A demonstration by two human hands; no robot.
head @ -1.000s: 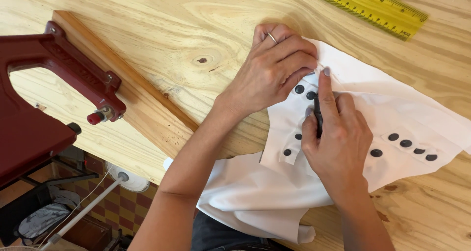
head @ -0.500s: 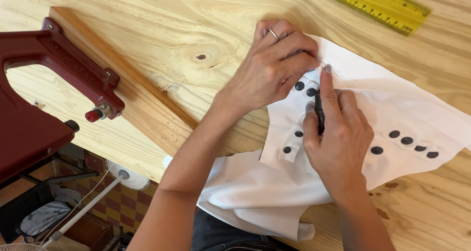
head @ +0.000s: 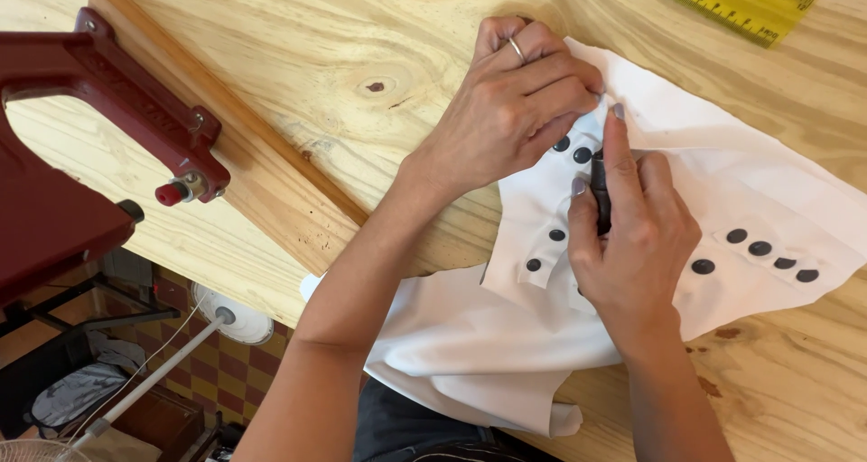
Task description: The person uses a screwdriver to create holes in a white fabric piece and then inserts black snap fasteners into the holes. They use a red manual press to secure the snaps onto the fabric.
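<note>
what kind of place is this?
Likely a sewing or garment workshop: a pale wooden worktable, white fabric with black round snaps, a dark red metal hand press and a yellow ruler.

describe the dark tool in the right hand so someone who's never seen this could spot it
On the pale wooden table lies a white garment dotted with dark round snaps. At its middle the right hand grips a slim dark tool. Unlike the flat round snaps around it, it is a long rod lying under the forefinger.

Sewing workshop, plywood table [head: 271,56], red press [head: 81,146], yellow ruler [head: 722,3]
</note>
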